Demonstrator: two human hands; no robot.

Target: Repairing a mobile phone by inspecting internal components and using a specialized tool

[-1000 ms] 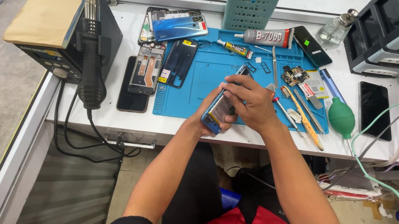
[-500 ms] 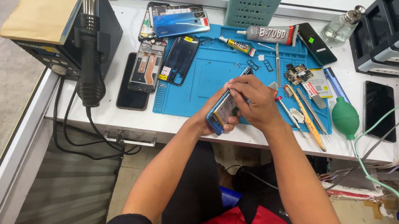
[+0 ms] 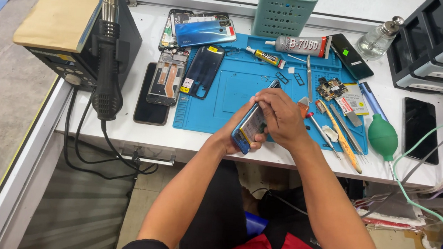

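Note:
My left hand [image 3: 237, 134] cradles an opened smartphone [image 3: 251, 126] from below, tilted up on its long edge above the front edge of the blue repair mat [image 3: 235, 90]. My right hand [image 3: 282, 117] lies over the phone's upper end, fingers curled on it; whether they pinch a small part or tool is hidden. Both hands hover just over the mat, close to the white table's front edge [image 3: 186, 148].
A hot-air station [image 3: 86, 35] with its black handle [image 3: 108, 75] stands at left. Phone frames and back covers [image 3: 183, 67] lie by the mat. Glue tubes [image 3: 299, 44], tweezers [image 3: 340, 133], a green blower [image 3: 382, 137], a teal basket [image 3: 284, 11], a black phone [image 3: 420, 127] and cables [image 3: 433, 177] fill the right.
The phone and both hands have stayed nearly in place over the mat's front; the right hand's fingers have shifted slightly on the phone's upper end.

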